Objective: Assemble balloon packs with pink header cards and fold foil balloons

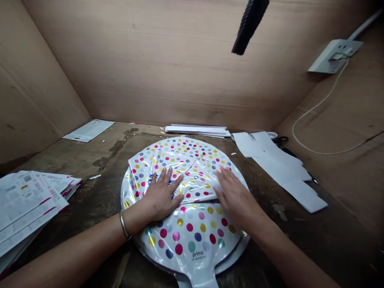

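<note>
A flat, round foil balloon (pixel 195 230) with many-coloured polka dots lies in front of me, its tail toward me and the word "prima" near it. Its glossy foil is folded over across the middle, and another pale layer shows beneath at the lower right. My left hand (pixel 162 195), with a bracelet at the wrist, rests palm down on the folded part with fingers spread. Lying on the right side of the same fold is my right hand (pixel 235 196), fingers stretched out and slightly blurred. Neither hand grips anything.
Printed cards (pixel 27 204) are stacked at the left, with another card (pixel 89 131) at the back left. White paper strips (pixel 196 130) lie along the back wall; more strips (pixel 279 168) spread at the right by black-handled scissors (pixel 281 140). A power socket (pixel 334 56) with a cable hangs upper right.
</note>
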A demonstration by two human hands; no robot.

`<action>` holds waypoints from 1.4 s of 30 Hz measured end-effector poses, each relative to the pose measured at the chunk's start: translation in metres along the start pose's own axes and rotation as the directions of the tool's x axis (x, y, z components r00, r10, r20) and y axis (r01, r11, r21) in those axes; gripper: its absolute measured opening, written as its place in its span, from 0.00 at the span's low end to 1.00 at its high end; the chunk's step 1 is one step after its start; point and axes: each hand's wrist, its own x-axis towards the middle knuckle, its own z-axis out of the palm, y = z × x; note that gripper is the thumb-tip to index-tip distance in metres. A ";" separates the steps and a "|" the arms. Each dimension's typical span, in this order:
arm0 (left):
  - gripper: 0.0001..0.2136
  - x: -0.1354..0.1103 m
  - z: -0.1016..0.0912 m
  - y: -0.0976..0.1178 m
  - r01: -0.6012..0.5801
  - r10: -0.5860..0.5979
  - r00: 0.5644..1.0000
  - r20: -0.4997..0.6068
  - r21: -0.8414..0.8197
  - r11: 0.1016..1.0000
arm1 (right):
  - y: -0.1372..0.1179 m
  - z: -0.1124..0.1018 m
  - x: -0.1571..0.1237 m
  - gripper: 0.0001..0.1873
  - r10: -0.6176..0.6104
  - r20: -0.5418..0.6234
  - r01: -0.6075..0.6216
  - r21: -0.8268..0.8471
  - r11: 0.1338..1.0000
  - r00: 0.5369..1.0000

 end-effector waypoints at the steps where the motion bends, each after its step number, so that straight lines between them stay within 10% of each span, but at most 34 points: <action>1: 0.29 0.000 -0.001 0.001 0.007 -0.007 1.000 -0.001 0.003 1.000 | -0.010 0.001 0.010 0.28 -0.097 -0.017 0.097 0.035 0.995 0.995; 4: 0.33 0.006 -0.008 -0.010 -0.012 0.012 1.000 0.024 0.005 1.000 | -0.042 0.013 0.035 0.28 -0.285 0.072 0.277 0.105 0.955 0.956; 10: 0.27 0.030 -0.042 -0.070 0.254 -0.244 0.962 -0.121 0.075 0.964 | -0.046 0.031 0.044 0.29 -0.262 0.096 0.252 0.110 0.961 0.960; 16: 0.28 -0.003 -0.023 -0.045 -0.022 0.024 0.999 -0.025 0.074 0.997 | -0.045 0.029 0.043 0.31 -0.238 0.113 0.226 0.111 0.968 0.965; 21: 0.38 -0.029 -0.034 -0.064 0.115 -0.110 0.992 0.054 -0.089 0.989 | -0.045 0.032 0.042 0.31 -0.238 0.129 0.220 0.142 0.965 0.963; 27: 0.33 0.018 -0.070 -0.082 0.480 -0.505 0.859 0.087 -0.482 0.733 | -0.043 0.034 0.042 0.31 -0.238 0.104 0.220 0.157 0.963 0.966; 31: 0.20 0.056 -0.067 -0.078 0.539 -0.515 0.826 0.229 -0.589 0.602 | -0.044 0.032 0.040 0.32 -0.232 0.110 0.209 0.184 0.960 0.967; 37: 0.19 0.047 -0.070 -0.058 0.254 -0.343 0.936 0.082 -0.831 0.495 | -0.032 0.020 0.034 0.39 -0.145 0.013 0.131 0.360 0.924 0.989; 42: 0.20 0.022 -0.102 -0.030 -0.169 -0.151 0.961 -0.230 -0.927 0.334 | 0.011 -0.041 0.069 0.49 0.127 -0.201 0.051 0.699 0.713 0.971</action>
